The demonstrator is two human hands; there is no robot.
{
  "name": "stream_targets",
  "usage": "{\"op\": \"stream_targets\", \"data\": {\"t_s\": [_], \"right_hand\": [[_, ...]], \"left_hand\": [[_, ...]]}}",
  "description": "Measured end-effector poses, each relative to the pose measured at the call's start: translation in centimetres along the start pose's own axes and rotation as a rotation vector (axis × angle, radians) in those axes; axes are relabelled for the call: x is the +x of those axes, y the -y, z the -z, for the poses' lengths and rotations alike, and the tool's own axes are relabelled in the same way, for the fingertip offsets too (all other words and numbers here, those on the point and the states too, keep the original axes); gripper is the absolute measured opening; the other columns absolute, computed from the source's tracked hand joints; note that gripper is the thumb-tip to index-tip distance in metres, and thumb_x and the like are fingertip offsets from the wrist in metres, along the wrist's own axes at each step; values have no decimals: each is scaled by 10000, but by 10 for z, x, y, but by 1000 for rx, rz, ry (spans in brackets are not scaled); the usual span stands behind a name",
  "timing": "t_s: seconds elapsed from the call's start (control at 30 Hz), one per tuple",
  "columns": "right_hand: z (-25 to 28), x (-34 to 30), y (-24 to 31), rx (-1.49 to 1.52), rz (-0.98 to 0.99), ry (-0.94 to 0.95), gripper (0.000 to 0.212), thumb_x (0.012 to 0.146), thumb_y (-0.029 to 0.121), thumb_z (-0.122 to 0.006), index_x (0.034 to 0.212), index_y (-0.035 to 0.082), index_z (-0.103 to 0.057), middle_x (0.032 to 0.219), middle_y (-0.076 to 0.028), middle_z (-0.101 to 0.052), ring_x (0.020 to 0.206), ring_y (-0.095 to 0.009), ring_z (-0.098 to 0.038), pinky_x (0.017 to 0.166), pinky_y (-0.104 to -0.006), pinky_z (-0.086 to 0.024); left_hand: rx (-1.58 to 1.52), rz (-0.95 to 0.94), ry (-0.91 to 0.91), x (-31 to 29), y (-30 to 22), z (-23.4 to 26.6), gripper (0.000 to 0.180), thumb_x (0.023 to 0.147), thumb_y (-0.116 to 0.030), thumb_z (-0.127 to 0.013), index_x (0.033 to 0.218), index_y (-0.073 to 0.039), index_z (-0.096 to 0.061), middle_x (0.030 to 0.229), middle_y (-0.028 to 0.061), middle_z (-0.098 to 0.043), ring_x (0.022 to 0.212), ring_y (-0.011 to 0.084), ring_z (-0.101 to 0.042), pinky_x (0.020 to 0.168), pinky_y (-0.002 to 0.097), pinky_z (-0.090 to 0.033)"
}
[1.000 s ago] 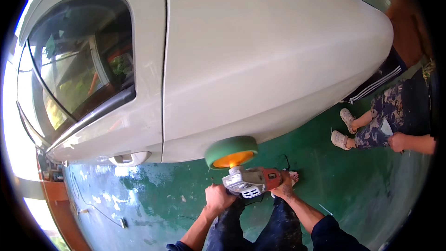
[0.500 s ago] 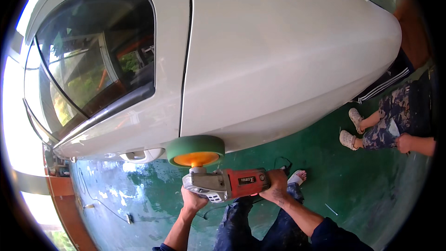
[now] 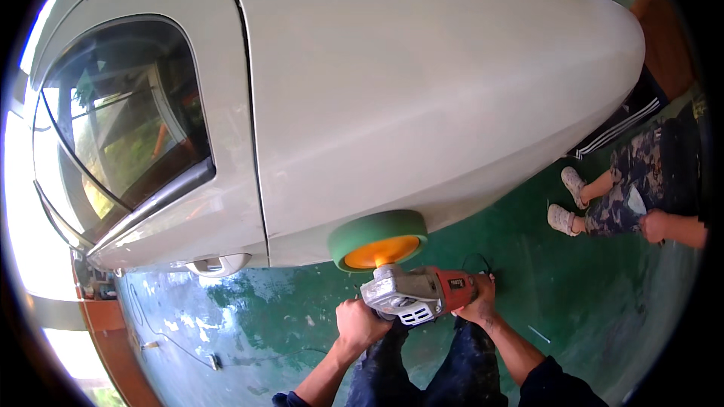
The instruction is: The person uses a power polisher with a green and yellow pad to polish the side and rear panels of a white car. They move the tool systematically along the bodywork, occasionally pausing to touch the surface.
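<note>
I hold a red and grey power polisher (image 3: pixel 415 294) in front of me. A thick green foam pad (image 3: pixel 377 237) with an orange backing sits on its head, pressed to the lower side panel of a pale car (image 3: pixel 452 83), right of the door seam. Around the side grip by the grey gear head, my left hand (image 3: pixel 362 322) is closed; the grip itself is mostly hidden. My right hand (image 3: pixel 480 300) wraps round the rear end of the red body.
The car door has a dark window (image 3: pixel 136 105) and a pale handle (image 3: pixel 219 264). A co-worker in camouflage trousers (image 3: pixel 630 188) and light clogs stands at the right, one hand (image 3: pixel 654 224) low. A cable (image 3: pixel 173 335) lies on the green floor (image 3: pixel 264 339) at left.
The polisher has moved right along the panel in both hands, away from the door seam, and is turned a little. The view of the car has shifted slightly left.
</note>
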State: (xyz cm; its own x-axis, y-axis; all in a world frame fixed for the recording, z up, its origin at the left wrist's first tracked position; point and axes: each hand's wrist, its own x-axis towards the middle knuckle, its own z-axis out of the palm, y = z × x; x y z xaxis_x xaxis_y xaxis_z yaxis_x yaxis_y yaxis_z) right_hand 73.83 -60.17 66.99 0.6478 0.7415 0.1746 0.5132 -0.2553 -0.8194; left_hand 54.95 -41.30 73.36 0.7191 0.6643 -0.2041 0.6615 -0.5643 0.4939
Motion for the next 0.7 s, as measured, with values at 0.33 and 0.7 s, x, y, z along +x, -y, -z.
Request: {"op": "stream_targets", "data": {"t_s": [0.33, 0.7], "right_hand": [[-62, -4, -19, 19, 58, 70, 433, 528, 293, -916, 802, 100, -642, 724, -108, -629, 693, -349, -635, 648, -436, -501], [1, -20, -70, 51, -61, 122, 514, 606, 288, -871, 1067, 137, -700, 936, -87, -702, 841, -286, -686, 750, -373, -542]], "left_hand": [[-51, 7, -143, -18, 58, 15, 320, 683, -260, -785, 965, -122, -724, 873, 91, -737, 823, 321, -719, 729, 396, -576], [28, -51, 66, 12, -47, 5, 270, 724, -310, -745, 892, -98, -744, 795, 155, -723, 735, 363, -706, 692, 449, -583]]}}
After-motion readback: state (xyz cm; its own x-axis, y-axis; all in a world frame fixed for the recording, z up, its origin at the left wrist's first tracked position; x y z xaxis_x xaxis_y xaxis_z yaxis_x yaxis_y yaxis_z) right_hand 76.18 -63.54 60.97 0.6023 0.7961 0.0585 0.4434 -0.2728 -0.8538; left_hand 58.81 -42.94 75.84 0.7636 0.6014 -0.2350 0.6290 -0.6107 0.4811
